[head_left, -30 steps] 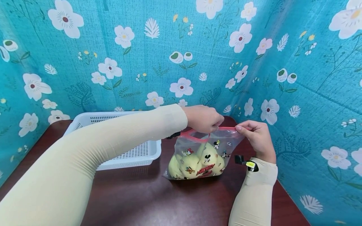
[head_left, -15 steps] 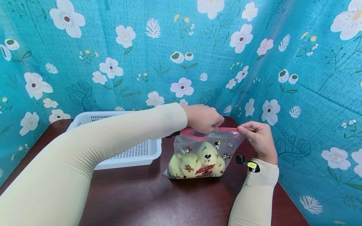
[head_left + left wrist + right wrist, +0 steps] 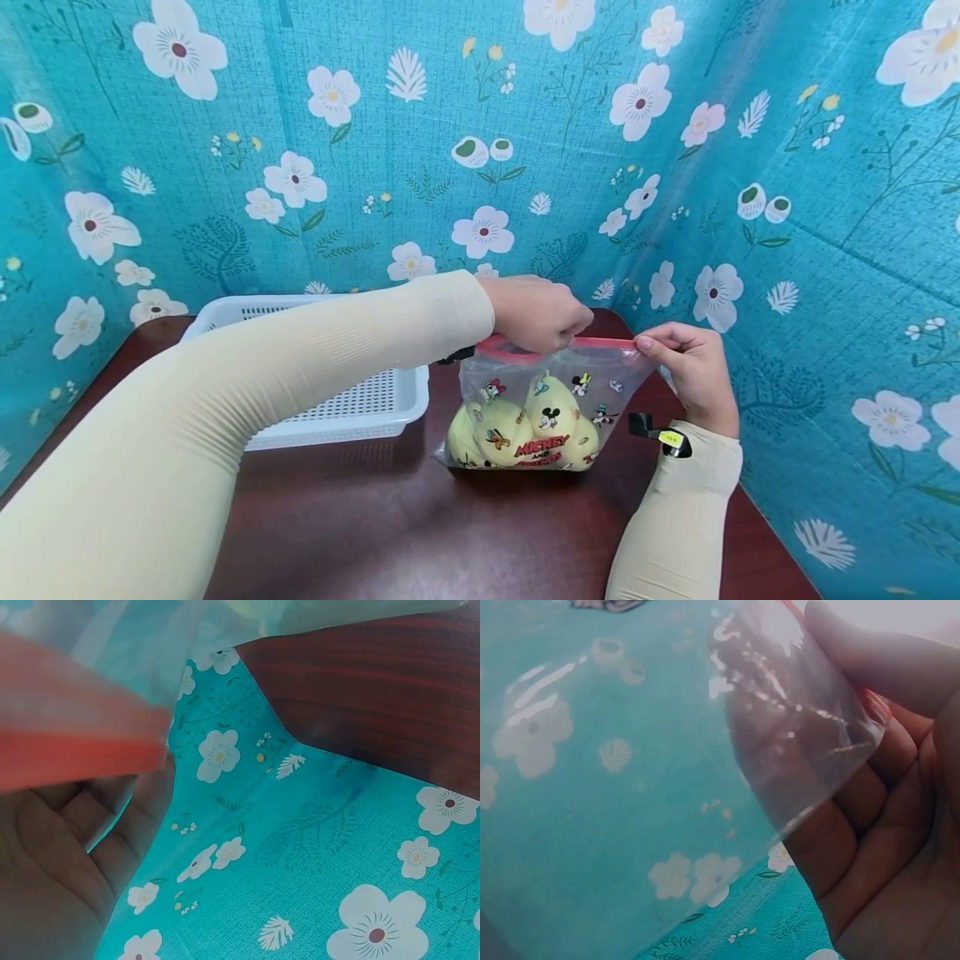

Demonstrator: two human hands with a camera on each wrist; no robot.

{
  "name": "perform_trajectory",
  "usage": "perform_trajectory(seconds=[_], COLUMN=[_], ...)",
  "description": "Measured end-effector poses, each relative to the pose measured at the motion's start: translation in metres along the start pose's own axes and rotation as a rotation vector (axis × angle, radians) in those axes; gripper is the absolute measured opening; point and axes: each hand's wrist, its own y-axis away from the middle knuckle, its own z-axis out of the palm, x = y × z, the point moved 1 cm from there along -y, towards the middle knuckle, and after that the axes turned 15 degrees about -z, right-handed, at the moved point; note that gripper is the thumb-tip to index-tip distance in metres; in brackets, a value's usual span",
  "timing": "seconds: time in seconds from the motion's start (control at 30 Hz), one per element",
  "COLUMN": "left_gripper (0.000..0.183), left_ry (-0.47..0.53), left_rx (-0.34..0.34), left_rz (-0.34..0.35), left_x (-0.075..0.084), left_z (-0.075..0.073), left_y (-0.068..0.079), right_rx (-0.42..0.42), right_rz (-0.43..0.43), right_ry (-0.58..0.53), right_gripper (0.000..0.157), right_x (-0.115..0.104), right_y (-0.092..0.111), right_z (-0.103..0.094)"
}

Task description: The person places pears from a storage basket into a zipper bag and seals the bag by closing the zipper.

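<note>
A clear zip bag (image 3: pixel 600 375) with red edging and cartoon prints stands on the table in the head view. Several pale yellow-green, pear-shaped fruits (image 3: pixel 502 433) fill its lower part. My left hand (image 3: pixel 536 312) reaches across from the left and pinches the red top edge (image 3: pixel 82 759) near its middle; its fingertips are largely hidden in the head view. To its left the bag's mouth gapes a little. At the right end of the edge, my right hand (image 3: pixel 690 367) pinches the bag's upper corner (image 3: pixel 855 720) between thumb and fingers. The plastic between both hands is stretched straight.
A pale blue perforated plastic basket (image 3: pixel 367 429) stands behind my left forearm, which hides part of it. Blue floral cloth (image 3: pixel 420 167) hangs behind and to the right of the dark reddish table (image 3: pixel 360 525).
My right hand has shifted slightly right with its corner. The bag's lower edge and the gaping part of its mouth sit a little higher. My left hand has barely moved.
</note>
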Motion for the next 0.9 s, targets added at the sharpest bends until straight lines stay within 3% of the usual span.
perform_trajectory(seconds=[0.3, 0.9], left_gripper=[0.018, 0.018], left_ry=[0.014, 0.016], left_rx=[-0.029, -0.021], left_rz=[-0.011, -0.02], left_x=[-0.004, -0.015], left_z=[-0.002, -0.001], left_y=[0.007, 0.012], right_rx=[0.012, 0.024], right_rz=[0.01, 0.031], right_ry=[-0.013, -0.029], right_gripper=[0.019, 0.018], right_x=[0.001, 0.007], right_y=[0.001, 0.002], right_z=[0.0, -0.001])
